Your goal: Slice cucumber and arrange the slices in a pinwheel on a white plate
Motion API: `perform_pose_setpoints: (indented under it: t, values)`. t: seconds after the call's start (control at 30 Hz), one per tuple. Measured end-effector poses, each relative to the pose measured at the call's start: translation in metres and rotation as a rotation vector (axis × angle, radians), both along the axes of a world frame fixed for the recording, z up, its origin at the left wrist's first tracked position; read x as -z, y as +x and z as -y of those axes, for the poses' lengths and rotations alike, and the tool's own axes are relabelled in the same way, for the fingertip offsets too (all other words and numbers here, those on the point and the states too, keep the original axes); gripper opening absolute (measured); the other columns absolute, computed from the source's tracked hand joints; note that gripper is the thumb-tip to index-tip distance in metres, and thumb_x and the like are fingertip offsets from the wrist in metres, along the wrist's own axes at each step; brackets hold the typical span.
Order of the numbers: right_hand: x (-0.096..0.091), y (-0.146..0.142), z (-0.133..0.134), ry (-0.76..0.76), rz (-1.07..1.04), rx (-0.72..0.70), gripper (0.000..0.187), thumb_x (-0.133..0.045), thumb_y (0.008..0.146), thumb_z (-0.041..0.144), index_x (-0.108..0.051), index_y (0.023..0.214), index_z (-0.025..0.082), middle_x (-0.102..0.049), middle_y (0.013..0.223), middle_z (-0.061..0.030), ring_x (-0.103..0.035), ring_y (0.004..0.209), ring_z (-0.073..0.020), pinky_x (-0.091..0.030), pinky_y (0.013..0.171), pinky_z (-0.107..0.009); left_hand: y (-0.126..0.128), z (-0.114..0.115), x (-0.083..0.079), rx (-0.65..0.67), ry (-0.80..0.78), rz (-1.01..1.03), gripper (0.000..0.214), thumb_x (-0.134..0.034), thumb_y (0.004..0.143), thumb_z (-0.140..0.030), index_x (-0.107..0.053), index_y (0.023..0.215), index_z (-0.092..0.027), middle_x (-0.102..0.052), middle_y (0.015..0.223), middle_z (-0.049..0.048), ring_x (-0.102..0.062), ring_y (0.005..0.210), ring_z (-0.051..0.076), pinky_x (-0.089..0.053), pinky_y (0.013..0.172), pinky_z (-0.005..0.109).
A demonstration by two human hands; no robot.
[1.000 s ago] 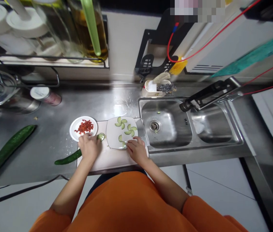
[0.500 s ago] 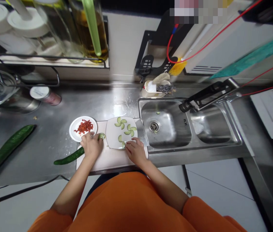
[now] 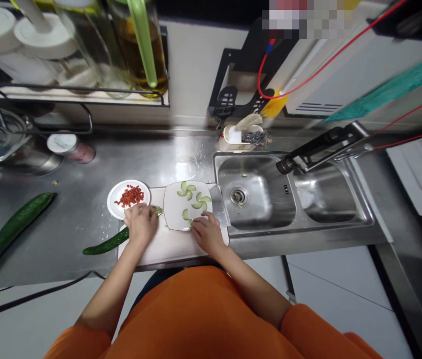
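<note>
A square white plate (image 3: 173,199) bears cucumber slices (image 3: 196,202) laid in small pinwheels. At its near right edge, my right hand (image 3: 208,233) pinches a cucumber slice (image 3: 190,224) against the plate. My left hand (image 3: 140,224) rests on the white cutting board (image 3: 173,247), its fingers curled at a small bunch of cut cucumber slices (image 3: 157,211). From under that hand a piece of cucumber (image 3: 106,243) sticks out to the left. Just behind it stands a round white plate (image 3: 111,205) of chopped red bits (image 3: 130,195). A knife blade (image 3: 220,207) lies partly under the square plate's right side.
Another whole cucumber (image 3: 12,232) lies on the steel counter (image 3: 72,209) at left, near a lidded jar (image 3: 71,147). To the right is a double sink (image 3: 259,192) with a black tap (image 3: 304,152). Bottles (image 3: 136,60) stand on the rack above.
My right hand has shifted slightly left along the square plate's near edge. My left hand has edged a little left; the slices by its fingertips sit slightly differently. The plates stay put.
</note>
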State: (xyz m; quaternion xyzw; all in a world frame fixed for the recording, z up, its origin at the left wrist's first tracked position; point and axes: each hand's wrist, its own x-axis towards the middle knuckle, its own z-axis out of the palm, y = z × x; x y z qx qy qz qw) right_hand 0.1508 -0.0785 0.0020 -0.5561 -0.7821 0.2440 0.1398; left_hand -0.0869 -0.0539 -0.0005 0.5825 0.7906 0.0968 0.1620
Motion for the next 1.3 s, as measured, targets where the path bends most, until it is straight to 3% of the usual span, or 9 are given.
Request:
perform_pose_setpoints:
  t: [0.2, 0.33, 0.43, 0.53, 0.63, 0.77, 0.93, 1.1, 1.3]
  values:
    - [0.001, -0.017, -0.027, -0.059, -0.25, -0.027, 0.019, -0.054, 0.088, 0.017, -0.071, 0.095, 0.02, -0.072, 0.095, -0.0053, -0.058, 0.093, -0.0187, -0.036, 0.097, -0.039, -0.013, 0.0, -0.012, 0.058, 0.037, 0.28, 0.015, -0.059, 0.077, -0.034, -0.067, 0.08, -0.022, -0.069, 0.086, 0.0039, -0.056, 0.092, 0.023, -0.04, 0.087, 0.035]
    - [-0.006, -0.033, -0.048, -0.097, -0.383, 0.029, 0.023, -0.06, 0.086, 0.021, -0.069, 0.107, 0.02, -0.071, 0.102, -0.0063, -0.054, 0.104, -0.0208, -0.038, 0.094, -0.037, -0.004, -0.004, -0.022, 0.054, -0.002, 0.517, 0.021, -0.06, 0.075, -0.039, -0.067, 0.082, -0.021, -0.068, 0.082, 0.0012, -0.058, 0.079, 0.016, -0.043, 0.076, 0.027]
    - [-0.013, -0.039, -0.061, -0.156, -0.426, 0.051, 0.02, -0.064, 0.083, 0.022, -0.071, 0.102, 0.021, -0.072, 0.099, -0.0048, -0.055, 0.1, -0.02, -0.039, 0.091, -0.035, 0.012, -0.01, -0.027, 0.006, -0.065, 0.692, 0.025, -0.064, 0.071, -0.043, -0.067, 0.08, -0.019, -0.065, 0.075, -0.0004, -0.056, 0.07, 0.013, -0.042, 0.068, 0.023]
    - [-0.019, -0.038, -0.07, -0.23, -0.442, 0.09, 0.01, -0.066, 0.082, 0.022, -0.074, 0.088, 0.021, -0.072, 0.087, -0.0028, -0.058, 0.092, -0.0183, -0.041, 0.084, -0.031, 0.028, -0.017, -0.029, -0.077, -0.12, 0.924, 0.032, -0.072, 0.064, -0.044, -0.067, 0.078, -0.017, -0.064, 0.07, -0.001, -0.054, 0.065, 0.01, -0.041, 0.064, 0.021]
    - [-0.025, -0.03, -0.075, -0.278, -0.476, 0.111, 0.008, -0.066, 0.081, 0.022, -0.074, 0.081, 0.021, -0.071, 0.081, -0.0011, -0.059, 0.086, -0.0164, -0.041, 0.081, -0.028, 0.037, -0.021, -0.028, -0.269, -0.206, 1.217, 0.037, -0.078, 0.061, -0.043, -0.066, 0.081, -0.015, -0.066, 0.073, 0.0009, -0.058, 0.067, 0.01, -0.044, 0.064, 0.019]
    - [-0.036, -0.017, -0.08, -0.412, -0.588, 0.118, 0.01, -0.066, 0.079, 0.027, -0.073, 0.079, 0.02, -0.071, 0.081, -0.0009, -0.059, 0.08, -0.0147, -0.042, 0.073, -0.025, 0.044, -0.023, -0.027, -0.567, -0.487, 1.448, 0.031, -0.071, 0.077, -0.04, -0.062, 0.089, -0.013, -0.07, 0.08, 0.0084, -0.065, 0.069, 0.012, -0.05, 0.062, 0.021]
    - [-0.038, -0.005, -0.086, -0.557, -0.675, 0.067, 0.012, -0.067, 0.074, 0.028, -0.072, 0.078, 0.018, -0.069, 0.078, -0.0007, -0.059, 0.076, -0.0138, -0.043, 0.072, -0.025, 0.053, -0.025, -0.027, -0.64, -0.649, 1.657, 0.011, -0.061, 0.085, -0.019, -0.062, 0.091, -0.01, -0.068, 0.073, 0.0075, -0.063, 0.061, 0.009, -0.052, 0.058, 0.017]
    - [-0.031, 0.003, -0.088, -0.564, -0.599, 0.069, 0.012, -0.065, 0.074, 0.025, -0.073, 0.079, 0.017, -0.069, 0.078, -0.0014, -0.059, 0.076, -0.0141, -0.043, 0.072, -0.026, 0.05, -0.023, -0.02, -0.607, -0.543, 1.67, 0.026, -0.069, 0.069, -0.006, -0.066, 0.095, -0.012, -0.063, 0.066, -0.0003, -0.057, 0.053, 0.005, -0.049, 0.056, 0.014]
    - [-0.021, -0.002, -0.085, -0.473, -0.279, 0.076, 0.008, -0.064, 0.076, 0.018, -0.072, 0.076, 0.018, -0.069, 0.074, -0.0005, -0.059, 0.072, -0.013, -0.041, 0.068, -0.023, 0.049, -0.008, -0.007, -0.291, -0.374, 1.22, 0.019, -0.07, 0.06, -0.021, -0.066, 0.077, -0.014, -0.061, 0.06, -0.003, -0.052, 0.052, 0.008, -0.043, 0.054, 0.02]
